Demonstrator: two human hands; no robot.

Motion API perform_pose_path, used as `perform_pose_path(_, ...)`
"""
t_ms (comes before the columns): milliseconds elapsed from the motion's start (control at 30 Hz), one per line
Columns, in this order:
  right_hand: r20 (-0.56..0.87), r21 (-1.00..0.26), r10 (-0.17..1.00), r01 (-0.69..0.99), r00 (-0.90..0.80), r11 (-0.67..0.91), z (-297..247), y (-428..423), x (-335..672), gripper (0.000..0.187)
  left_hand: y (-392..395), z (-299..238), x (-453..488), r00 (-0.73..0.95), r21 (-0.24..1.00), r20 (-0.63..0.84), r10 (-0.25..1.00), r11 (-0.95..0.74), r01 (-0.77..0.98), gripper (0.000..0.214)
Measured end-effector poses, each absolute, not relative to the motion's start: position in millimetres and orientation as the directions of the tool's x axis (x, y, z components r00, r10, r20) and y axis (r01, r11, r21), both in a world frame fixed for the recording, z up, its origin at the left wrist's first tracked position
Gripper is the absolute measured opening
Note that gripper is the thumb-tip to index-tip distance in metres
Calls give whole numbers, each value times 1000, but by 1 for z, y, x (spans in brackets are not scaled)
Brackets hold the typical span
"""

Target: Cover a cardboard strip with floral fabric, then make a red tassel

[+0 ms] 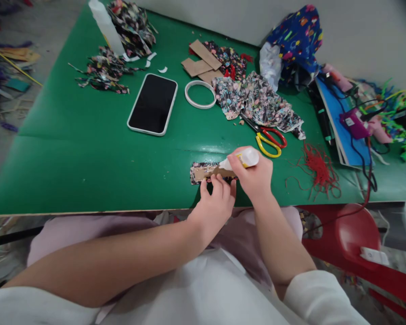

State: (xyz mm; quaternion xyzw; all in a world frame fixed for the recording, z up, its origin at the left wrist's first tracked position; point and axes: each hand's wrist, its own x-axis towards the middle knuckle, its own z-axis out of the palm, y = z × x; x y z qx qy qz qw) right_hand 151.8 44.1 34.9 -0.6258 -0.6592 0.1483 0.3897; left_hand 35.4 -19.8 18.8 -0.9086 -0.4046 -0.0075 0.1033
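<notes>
A small white glue bottle (pixel 249 157) with some yellow on its label is tilted in my right hand (pixel 257 178), whose fingers are wrapped round it. Its nozzle points down and left onto a brown cardboard strip (pixel 200 174). Shiny wet-looking streaks show on the strip. Under the cardboard lies a dark floral fabric piece (pixel 192 179), its border showing around the edges. My left hand (pixel 218 196) rests palm down at the near edge of this piece, fingers slightly spread and fingertips touching it. The strip's right end is partly hidden by my hands.
On the green table (pixel 88 167) are a phone (pixel 153 104), a tape roll (pixel 200 106), scissors (pixel 269 143) and red string (pixel 320 171). Farther back are floral fabric (pixel 257 99), cardboard pieces (pixel 203 58), fabric scraps (pixel 104 72) and a tall white bottle (pixel 106 27). Cables and a blue folder (pixel 341 122) lie right.
</notes>
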Motion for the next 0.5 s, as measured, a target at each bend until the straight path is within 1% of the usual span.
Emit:
perform_pose_path(100, 278, -705, 960, 684, 19, 190, 37, 43, 138, 26, -20, 19, 35, 666, -169, 80, 741, -649, 742, 39)
perform_pose_path(200, 259, -702, 966, 688, 1, 187, 38, 42, 136, 26, -20, 20, 35, 663, -164, 71, 745, -647, 745, 39)
perform_pose_path(433, 388, -595, 911, 792, 136, 136, 36, 43, 165, 28, -19, 20, 35, 674, -210, 116, 730, -645, 735, 43)
perform_pose_path(500, 400, -585, 903, 802, 155, 122, 35, 42, 169, 29, -19, 19, 35, 671, -215, 122, 732, -640, 738, 43)
